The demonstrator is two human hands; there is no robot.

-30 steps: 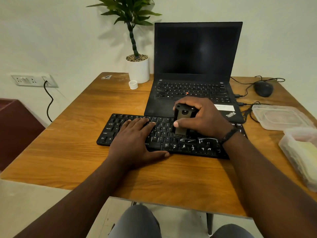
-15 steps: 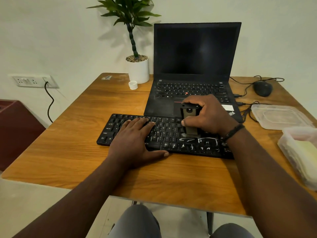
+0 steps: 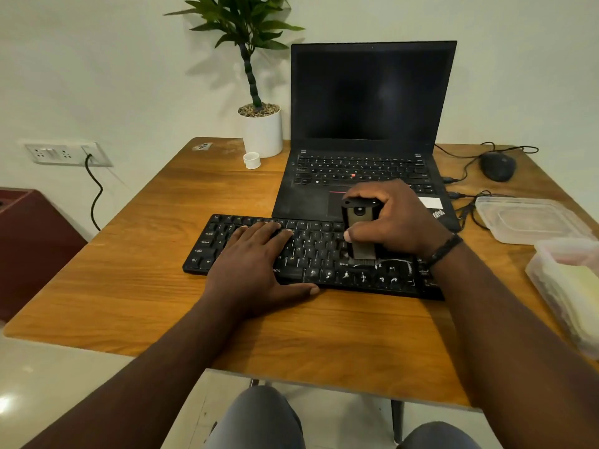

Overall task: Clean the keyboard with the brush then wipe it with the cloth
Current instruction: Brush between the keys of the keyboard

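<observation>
Brush (image 3: 359, 234) further right along keyboard (image 3: 311, 254), in right hand (image 3: 395, 218).

On my table (image 3: 136, 286) I count one separate keyboard (image 3: 311, 254), one brush (image 3: 358, 231), one laptop (image 3: 369, 131), one mouse (image 3: 497, 166), one potted plant (image 3: 262, 131), one small white cap (image 3: 252, 160) and two clear plastic containers (image 3: 531, 222) (image 3: 570, 293). Two hands of mine: left (image 3: 256, 267), right (image 3: 395, 218).

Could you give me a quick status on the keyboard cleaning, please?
Left hand flat on keyboard. Right hand grips brush, bristles on right-side keys. Nothing blocking.
</observation>
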